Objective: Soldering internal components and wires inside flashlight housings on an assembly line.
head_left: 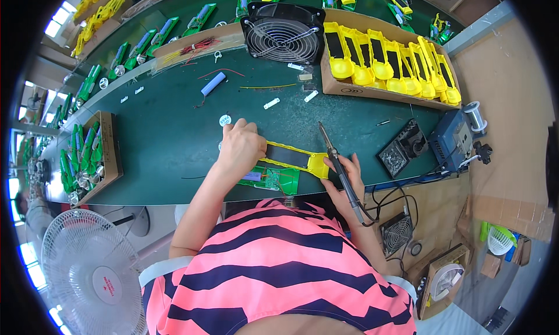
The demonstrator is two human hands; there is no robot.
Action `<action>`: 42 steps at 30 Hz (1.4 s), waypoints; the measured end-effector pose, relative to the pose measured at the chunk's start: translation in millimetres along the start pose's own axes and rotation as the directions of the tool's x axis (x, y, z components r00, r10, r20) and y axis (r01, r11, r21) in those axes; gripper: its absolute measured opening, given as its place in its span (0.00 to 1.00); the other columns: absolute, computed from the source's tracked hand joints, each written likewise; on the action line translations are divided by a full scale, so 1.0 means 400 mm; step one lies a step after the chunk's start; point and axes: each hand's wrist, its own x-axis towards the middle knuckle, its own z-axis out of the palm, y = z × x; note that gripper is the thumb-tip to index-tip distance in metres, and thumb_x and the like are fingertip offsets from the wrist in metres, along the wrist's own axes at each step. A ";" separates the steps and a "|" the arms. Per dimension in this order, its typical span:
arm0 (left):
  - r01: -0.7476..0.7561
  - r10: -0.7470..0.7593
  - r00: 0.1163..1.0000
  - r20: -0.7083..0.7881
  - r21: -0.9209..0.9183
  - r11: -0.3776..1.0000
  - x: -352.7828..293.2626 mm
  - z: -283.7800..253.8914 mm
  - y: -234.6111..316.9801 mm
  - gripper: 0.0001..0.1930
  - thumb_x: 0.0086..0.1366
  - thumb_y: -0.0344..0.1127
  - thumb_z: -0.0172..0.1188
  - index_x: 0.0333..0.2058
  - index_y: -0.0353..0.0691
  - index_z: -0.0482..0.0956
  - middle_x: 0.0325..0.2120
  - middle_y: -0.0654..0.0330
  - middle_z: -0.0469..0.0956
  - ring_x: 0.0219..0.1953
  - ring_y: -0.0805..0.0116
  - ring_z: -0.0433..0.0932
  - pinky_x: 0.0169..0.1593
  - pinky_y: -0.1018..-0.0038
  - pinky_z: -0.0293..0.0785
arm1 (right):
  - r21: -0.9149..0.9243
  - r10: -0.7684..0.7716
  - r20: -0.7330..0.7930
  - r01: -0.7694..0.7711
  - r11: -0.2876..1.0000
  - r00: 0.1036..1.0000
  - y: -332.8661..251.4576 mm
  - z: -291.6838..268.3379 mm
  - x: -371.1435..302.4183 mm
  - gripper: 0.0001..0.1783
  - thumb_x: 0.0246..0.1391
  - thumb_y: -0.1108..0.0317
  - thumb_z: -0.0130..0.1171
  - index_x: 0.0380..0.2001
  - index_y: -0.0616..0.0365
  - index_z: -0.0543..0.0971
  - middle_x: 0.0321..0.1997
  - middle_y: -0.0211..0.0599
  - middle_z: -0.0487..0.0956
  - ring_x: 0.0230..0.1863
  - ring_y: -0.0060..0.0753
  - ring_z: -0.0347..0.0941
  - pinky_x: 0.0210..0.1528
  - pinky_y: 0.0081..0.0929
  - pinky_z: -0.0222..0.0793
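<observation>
Between my two hands lies a yellow plastic housing (pixel 318 165) with a dark panel in it. My left hand (pixel 240 147) is closed on its left end, and the fingertips are partly hidden. In my right hand (pixel 349 176) is a soldering iron (pixel 342 173), its tip pointing up and away over the table. The right thumb and fingers are also close to the housing's wide end; I cannot tell if they press on it. Just below the housing rests a green casing (pixel 288 183) with a purple battery cell (pixel 252 176) and thin wires, partly covered by my left wrist.
A black fan (pixel 283 39) stands at the back, beside a cardboard box (pixel 378 90) of yellow housings. To the right are a soldering stand (pixel 402 149) and a blue soldering station (pixel 453 138). A box of green casings (pixel 110 143) stands left; a loose battery (pixel 213 83) lies farther back.
</observation>
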 end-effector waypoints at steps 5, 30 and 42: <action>-0.093 -0.007 0.987 -0.161 -0.604 0.792 0.001 -0.065 0.035 0.04 0.44 0.33 0.61 0.22 0.43 0.80 0.22 0.62 0.69 0.31 0.64 0.67 0.36 0.70 0.62 | 0.042 0.018 -0.030 -0.016 0.999 0.999 0.006 0.004 -0.002 0.29 0.40 0.74 0.61 0.46 0.57 0.61 0.44 0.33 0.76 0.50 0.34 0.68 0.62 0.46 0.40; 0.035 -0.052 0.992 -0.111 -0.153 0.988 -0.022 0.087 0.096 0.03 0.48 0.27 0.54 0.22 0.38 0.76 0.21 0.56 0.71 0.28 0.58 0.73 0.33 0.67 0.69 | 0.207 -0.212 -0.020 0.211 0.955 0.977 -0.001 -0.065 0.096 0.11 0.40 0.74 0.61 0.31 0.65 0.75 0.29 0.39 0.78 0.32 0.33 0.76 0.42 0.32 0.70; 0.039 -0.057 0.994 -0.095 -0.181 0.983 -0.016 0.080 0.094 0.02 0.48 0.28 0.55 0.22 0.37 0.76 0.21 0.56 0.70 0.27 0.57 0.73 0.32 0.67 0.69 | 0.547 0.240 0.184 -0.302 0.781 0.953 0.025 -0.041 0.114 0.09 0.43 0.75 0.58 0.30 0.66 0.75 0.24 0.34 0.76 0.24 0.19 0.73 0.27 0.15 0.68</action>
